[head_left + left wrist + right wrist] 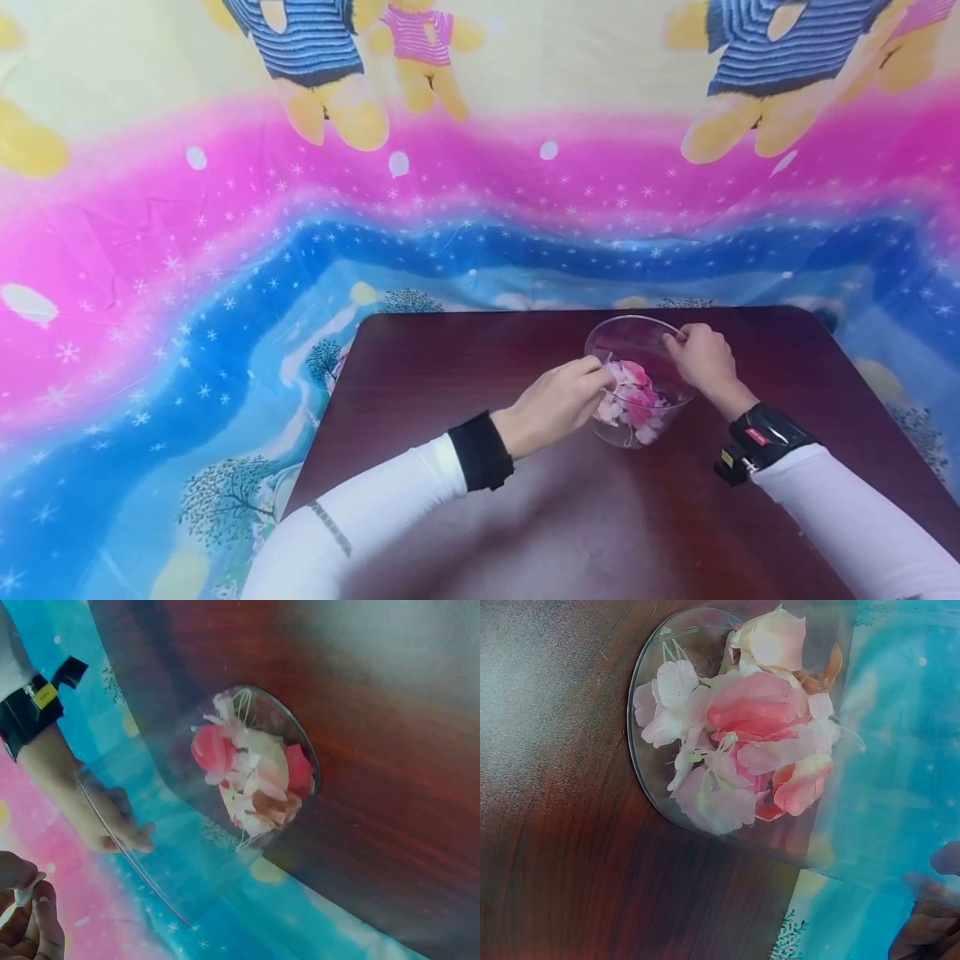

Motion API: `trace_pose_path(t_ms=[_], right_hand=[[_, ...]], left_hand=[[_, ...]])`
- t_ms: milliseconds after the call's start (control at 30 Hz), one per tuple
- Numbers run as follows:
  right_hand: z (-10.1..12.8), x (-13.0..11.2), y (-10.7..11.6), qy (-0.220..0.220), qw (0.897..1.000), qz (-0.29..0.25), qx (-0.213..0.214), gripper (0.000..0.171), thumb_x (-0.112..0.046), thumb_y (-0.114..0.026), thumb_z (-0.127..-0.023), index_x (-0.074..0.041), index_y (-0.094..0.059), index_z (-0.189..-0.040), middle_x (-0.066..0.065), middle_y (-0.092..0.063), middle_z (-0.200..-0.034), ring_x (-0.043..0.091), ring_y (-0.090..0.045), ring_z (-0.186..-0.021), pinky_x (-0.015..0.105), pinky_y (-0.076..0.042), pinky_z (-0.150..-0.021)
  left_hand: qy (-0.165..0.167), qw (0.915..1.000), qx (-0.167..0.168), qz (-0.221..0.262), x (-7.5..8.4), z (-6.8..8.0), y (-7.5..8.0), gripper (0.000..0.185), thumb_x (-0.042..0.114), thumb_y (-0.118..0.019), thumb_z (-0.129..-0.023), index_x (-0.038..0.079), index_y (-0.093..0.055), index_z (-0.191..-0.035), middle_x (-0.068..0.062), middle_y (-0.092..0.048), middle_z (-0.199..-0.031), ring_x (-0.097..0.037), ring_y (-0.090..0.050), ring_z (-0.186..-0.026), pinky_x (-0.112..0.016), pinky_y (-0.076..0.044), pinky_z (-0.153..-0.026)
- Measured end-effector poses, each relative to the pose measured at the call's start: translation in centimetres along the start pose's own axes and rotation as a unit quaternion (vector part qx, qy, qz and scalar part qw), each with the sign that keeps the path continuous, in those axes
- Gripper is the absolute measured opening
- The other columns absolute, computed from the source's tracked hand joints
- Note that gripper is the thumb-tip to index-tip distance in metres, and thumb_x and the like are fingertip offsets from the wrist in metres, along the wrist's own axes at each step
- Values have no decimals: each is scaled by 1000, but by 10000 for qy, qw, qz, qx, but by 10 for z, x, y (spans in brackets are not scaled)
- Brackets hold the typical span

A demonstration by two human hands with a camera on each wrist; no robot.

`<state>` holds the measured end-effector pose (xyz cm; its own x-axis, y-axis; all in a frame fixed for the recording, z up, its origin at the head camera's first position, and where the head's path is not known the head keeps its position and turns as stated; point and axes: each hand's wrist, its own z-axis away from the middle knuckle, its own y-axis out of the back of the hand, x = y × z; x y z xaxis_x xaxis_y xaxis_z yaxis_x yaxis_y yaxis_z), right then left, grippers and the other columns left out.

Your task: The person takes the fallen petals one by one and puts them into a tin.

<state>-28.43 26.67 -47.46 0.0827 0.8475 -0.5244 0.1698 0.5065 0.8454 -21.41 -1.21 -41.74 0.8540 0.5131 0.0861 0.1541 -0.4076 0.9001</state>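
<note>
A clear, round container (630, 317) stands on the table, with pink, white and cream flower petals (757, 712) heaped at its bottom. My right hand (703, 358) grips the container's rim at the far right side, thumb and fingers on either side of the wall. At the left of the rim is my left hand (558, 396), its fingers by the opening. Between thumb and finger, it pinches a small whitish piece, probably a petal (28, 890), in the left wrist view. Thin pale stems (244, 705) show among the flowers.
The dark reddish-brown table (450, 367) has rounded far corners. Behind and beside it hangs a colourful cloth (480, 192) with bears and snowflakes. Both wrists wear black bands, and a small device (731, 465) sits on the right one.
</note>
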Motion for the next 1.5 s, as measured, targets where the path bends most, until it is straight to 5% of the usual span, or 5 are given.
trace_pose_path(t_ms=[467, 567, 700, 800, 1500], right_hand=[[-1, 1, -1, 23, 10000, 14, 75, 37, -33, -55, -102, -3, -60, -80, 3, -49, -59, 22, -50, -55, 32, -35, -46], [-1, 0, -1, 13, 10000, 12, 51, 37, -33, -55, -101, -2, -62, -82, 4, -51, -60, 22, -51, -56, 31, -35, -46], [-1, -1, -1, 9, 10000, 15, 48, 36, -32, -56, -101, -1, -63, -84, 6, -54, -62, 24, -54, -58, 32, -36, -47], [-1, -1, -1, 27, 10000, 20, 79, 36, -31, -57, -101, -1, -63, -83, 6, -54, -61, 24, -53, -58, 31, -36, -47], [-2, 0, 0, 21, 10000, -22, 32, 36, -33, -56, -101, -3, -62, -82, 3, -49, -60, 22, -51, -57, 31, -34, -47]], left_hand=[[480, 9927, -804, -759, -14, -55, -32, 17, 16, -60, -101, 17, -69, -116, 2, -66, -108, -7, -65, -103, -14, -54, -90], [637, 9847, -1298, -976, -15, -62, -42, 33, 32, -59, -103, 19, -63, -132, 0, -65, -128, -11, -61, -122, -21, -51, -103], [826, 9664, -2130, -1176, -13, -61, -48, 70, 67, -44, -99, 32, -32, -158, 1, -32, -166, -20, -29, -155, -37, -30, -125], [927, 9593, -2439, -1082, -11, -57, -49, 78, 79, -32, -94, 43, -14, -161, 4, -11, -172, -21, -9, -160, -44, -18, -129], [848, 9724, -1987, -883, -36, -15, -35, 80, 76, -37, -95, 41, -11, -162, 0, -10, -173, -23, -7, -161, -46, -13, -130]])
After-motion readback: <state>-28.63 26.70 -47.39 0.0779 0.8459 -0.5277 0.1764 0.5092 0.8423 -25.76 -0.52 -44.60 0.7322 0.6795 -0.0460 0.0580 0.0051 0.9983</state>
